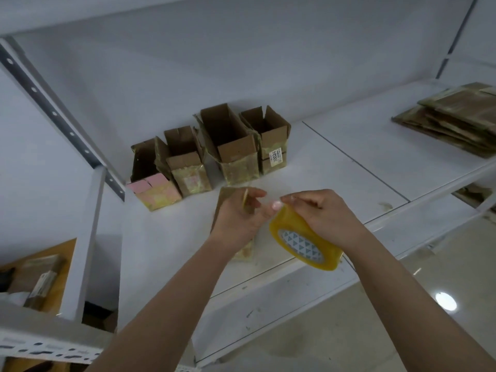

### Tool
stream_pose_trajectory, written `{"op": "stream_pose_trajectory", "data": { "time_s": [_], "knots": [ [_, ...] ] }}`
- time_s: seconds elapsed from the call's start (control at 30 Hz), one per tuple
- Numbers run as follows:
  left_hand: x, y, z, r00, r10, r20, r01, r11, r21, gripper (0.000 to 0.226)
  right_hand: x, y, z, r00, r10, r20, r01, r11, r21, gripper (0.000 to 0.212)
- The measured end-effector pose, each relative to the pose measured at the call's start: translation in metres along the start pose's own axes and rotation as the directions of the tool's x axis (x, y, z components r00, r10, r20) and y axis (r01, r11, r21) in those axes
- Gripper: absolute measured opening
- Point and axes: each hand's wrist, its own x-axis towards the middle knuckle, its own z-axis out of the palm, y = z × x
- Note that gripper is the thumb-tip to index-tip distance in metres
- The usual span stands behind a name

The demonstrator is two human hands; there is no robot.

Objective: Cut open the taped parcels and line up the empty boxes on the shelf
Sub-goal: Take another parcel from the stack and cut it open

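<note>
White shelf (335,167) carrying four opened boxes (209,151) lined up along the back. Nearer the front, left hand (236,218) gripping a flat taped parcel (228,196); right hand (322,210), fingers curled round a yellow tape roll (303,237), pinching its end.

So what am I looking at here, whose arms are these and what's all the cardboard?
No machine here: a person wears a camera on the head, looking down at their own hands. Four opened boxes stand in a row at the back of the white shelf. The right hand holds a yellow tape roll. The left hand pinches a small flat piece, too blurred to name, above a flat cardboard piece lying on the shelf. Flattened cardboard is stacked far right.
</note>
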Motion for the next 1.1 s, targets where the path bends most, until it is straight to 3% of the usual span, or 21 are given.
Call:
{"op": "stream_pose_trajectory", "data": {
  "time_s": [0.07,0.17,0.33,0.43,0.5,0.57,0.7,0.87,0.97,1.07,1.1],
  "knots": [
    [0.002,0.000,0.011,1.000,0.015,0.012,-0.015,1.000,0.007,0.050,0.000,-0.001,0.002,1.000,-0.016,-0.012,0.016,1.000,-0.003,0.025],
    [0.005,0.001,0.019,0.997,0.051,-0.060,-0.053,0.998,-0.037,0.020,0.000,0.003,0.004,0.999,-0.030,-0.025,0.028,0.997,-0.069,0.026],
    [0.014,0.008,0.014,0.979,0.052,-0.196,-0.068,0.995,-0.075,0.022,-0.006,0.009,-0.002,0.994,0.058,-0.090,-0.076,0.973,-0.219,0.035],
    [0.016,0.012,0.013,0.993,0.086,-0.086,-0.093,0.992,-0.083,0.018,-0.007,0.006,-0.008,0.992,0.033,-0.123,-0.047,0.993,-0.110,0.031],
    [0.014,0.011,0.019,0.993,0.097,0.060,-0.092,0.992,-0.090,0.046,-0.006,0.004,-0.008,0.991,0.001,-0.134,-0.013,0.996,-0.085,0.027],
    [0.011,0.011,0.027,0.984,0.141,0.106,-0.127,0.984,-0.125,0.053,-0.004,0.002,-0.007,0.991,-0.007,-0.135,-0.003,0.997,-0.072,0.023],
    [0.011,0.006,0.034,0.968,0.250,0.017,-0.245,0.958,-0.149,0.027,-0.002,0.003,-0.006,0.991,0.002,-0.130,-0.008,0.999,-0.048,0.028],
    [0.012,0.004,0.035,0.979,0.192,-0.071,-0.202,0.961,-0.189,0.008,-0.001,0.003,-0.001,0.993,-0.001,-0.122,-0.004,0.999,-0.039,0.030],
    [0.016,0.002,0.035,0.971,0.203,-0.129,-0.215,0.973,-0.087,0.003,-0.001,0.001,0.001,0.996,0.021,-0.089,-0.014,0.997,0.080,0.029],
    [0.015,0.003,0.033,0.917,0.358,-0.174,-0.339,0.932,0.128,0.008,-0.004,-0.007,-0.004,0.998,0.001,0.066,-0.017,0.972,0.236,0.019],
    [0.015,0.004,0.032,0.890,0.416,-0.184,-0.387,0.905,0.175,0.011,-0.004,-0.008,-0.006,0.993,-0.006,0.115,-0.023,0.968,0.251,0.029]
  ]
}}
